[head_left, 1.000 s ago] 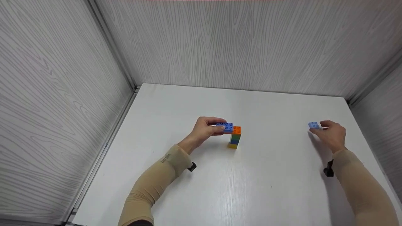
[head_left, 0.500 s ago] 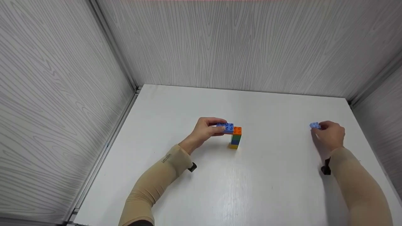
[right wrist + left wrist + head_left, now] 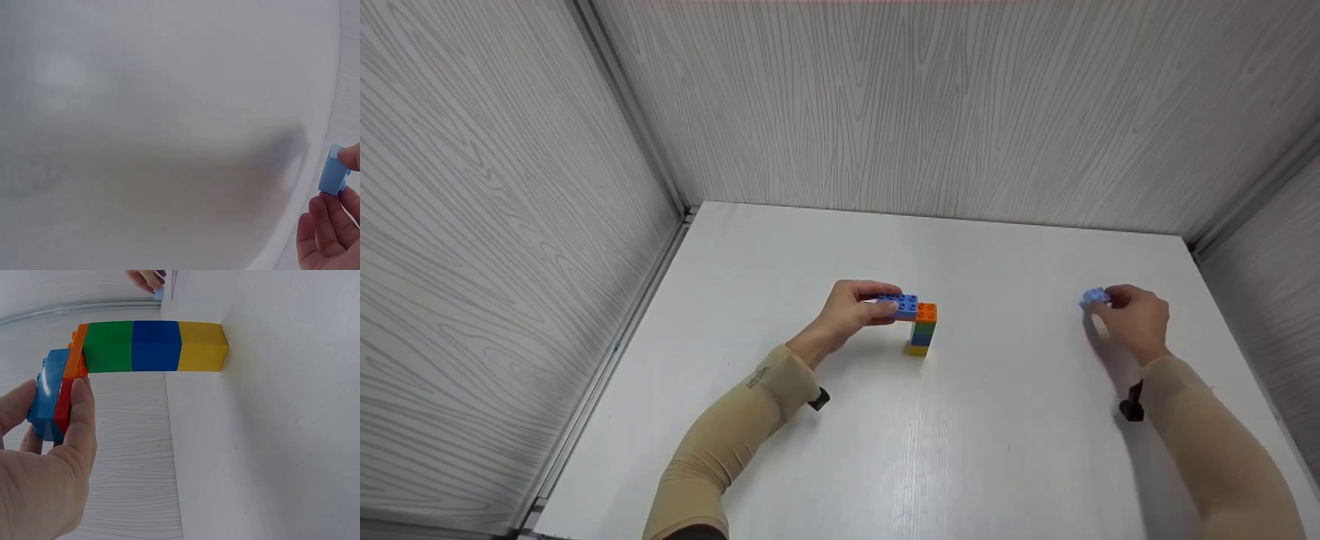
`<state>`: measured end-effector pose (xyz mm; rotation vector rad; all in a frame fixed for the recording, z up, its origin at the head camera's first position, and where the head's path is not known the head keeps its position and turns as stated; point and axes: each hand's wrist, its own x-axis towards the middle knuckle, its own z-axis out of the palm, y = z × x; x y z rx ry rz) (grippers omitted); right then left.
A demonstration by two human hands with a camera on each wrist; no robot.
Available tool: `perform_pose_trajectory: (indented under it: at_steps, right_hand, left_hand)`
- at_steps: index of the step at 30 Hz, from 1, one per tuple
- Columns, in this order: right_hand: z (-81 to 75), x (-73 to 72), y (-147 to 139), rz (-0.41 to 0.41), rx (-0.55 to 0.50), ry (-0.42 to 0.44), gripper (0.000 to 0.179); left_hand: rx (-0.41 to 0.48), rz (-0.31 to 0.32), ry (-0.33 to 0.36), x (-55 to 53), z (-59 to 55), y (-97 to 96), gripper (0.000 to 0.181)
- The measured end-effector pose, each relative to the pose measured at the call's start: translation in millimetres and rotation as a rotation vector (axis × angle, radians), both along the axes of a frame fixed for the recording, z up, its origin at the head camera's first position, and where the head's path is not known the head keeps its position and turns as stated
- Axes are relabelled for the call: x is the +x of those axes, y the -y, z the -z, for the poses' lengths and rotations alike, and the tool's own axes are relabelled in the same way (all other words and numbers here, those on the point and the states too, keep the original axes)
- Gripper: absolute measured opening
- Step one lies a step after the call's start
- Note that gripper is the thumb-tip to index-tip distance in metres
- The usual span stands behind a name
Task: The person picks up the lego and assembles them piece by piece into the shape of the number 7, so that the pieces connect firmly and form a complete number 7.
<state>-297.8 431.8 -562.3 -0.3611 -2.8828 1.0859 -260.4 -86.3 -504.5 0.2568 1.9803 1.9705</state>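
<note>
My left hand (image 3: pixel 847 309) grips a blue toy brick (image 3: pixel 48 395) and the thin red brick (image 3: pixel 63 405) under it, thumb on one side and fingers on the other. These join the left side of a small tower, capped by an orange brick (image 3: pixel 926 312). Below the orange come a green brick (image 3: pixel 109 347), a dark blue brick (image 3: pixel 156 346) and a yellow brick (image 3: pixel 201 347) standing on the table. Well to the right, my right hand (image 3: pixel 1137 321) pinches a light blue brick (image 3: pixel 334 171) between thumb and fingertips, held above the table.
The white table (image 3: pixel 780 247) meets a wood-grain back panel (image 3: pixel 915 112). Similar panels close off the left side (image 3: pixel 495 247) and the right side (image 3: pixel 1271 225). A black wrist camera (image 3: pixel 1131 405) sits under the right sleeve.
My right hand has turned the light blue brick in its fingers and shifted a little to the left with it. The left hand and the tower stay where they were.
</note>
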Motion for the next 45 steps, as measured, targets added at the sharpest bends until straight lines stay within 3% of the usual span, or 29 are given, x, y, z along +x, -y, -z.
perform_pose_trajectory:
  at_steps: [14,28,40,45]
  right_hand:
    - [-14.5,5.9,47.8,-0.153,0.004,-0.199,0.045]
    - [-28.1,9.2,108.1,-0.326,-0.036,-0.304,0.037]
    - [-43.8,20.4,155.8,-0.458,-0.142,-0.412,0.033]
    - [-52.3,26.1,175.1,-0.513,-0.197,-0.419,0.032]
  left_hand:
    - [0.0,0.001,0.034,-2.7,-3.3,0.2,0.036]
    - [-0.014,-0.026,0.04,-5.5,-2.1,5.1,0.035]
    - [-0.012,-0.025,0.037,-6.4,-1.8,3.5,0.037]
    - [-0.004,-0.025,0.038,-6.5,-2.3,3.4,0.036]
